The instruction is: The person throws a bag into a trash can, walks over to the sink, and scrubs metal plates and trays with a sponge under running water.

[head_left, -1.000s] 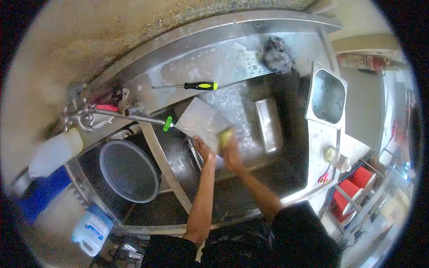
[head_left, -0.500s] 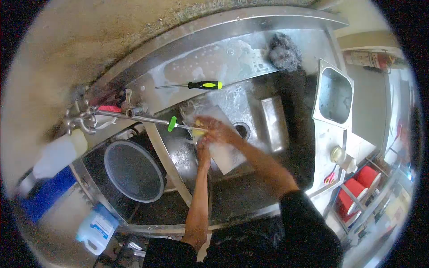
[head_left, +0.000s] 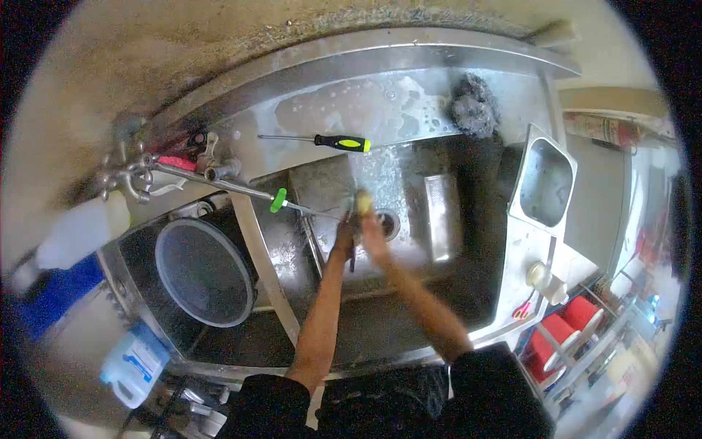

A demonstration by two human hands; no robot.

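Over the sink basin (head_left: 398,267), both of my hands are close together and blurred by motion. My right hand (head_left: 374,238) is closed on a yellow sponge (head_left: 364,203), which shows above its fingers. Just beside it, my left hand (head_left: 344,240) is closed around a thin dark piece seen nearly edge-on, likely a flat panel; its shape is hard to make out. The spout (head_left: 307,210) with a green ring (head_left: 278,200) points at my hands from the left. Under them lies the round drain (head_left: 387,224).
A screwdriver (head_left: 342,143) and a steel wool scrubber (head_left: 474,106) lie on the back ledge. A metal pan (head_left: 441,219) is in the basin; another pan (head_left: 547,183) rests at right. A round grey-rimmed tub (head_left: 205,272) fills the left basin. A blue jug (head_left: 135,366) stands lower left.
Both hands have moved right, away from the spout tip. The pale flat panel that lay broad side up under my hands now appears turned nearly edge-on. The sponge has moved right with my right hand.
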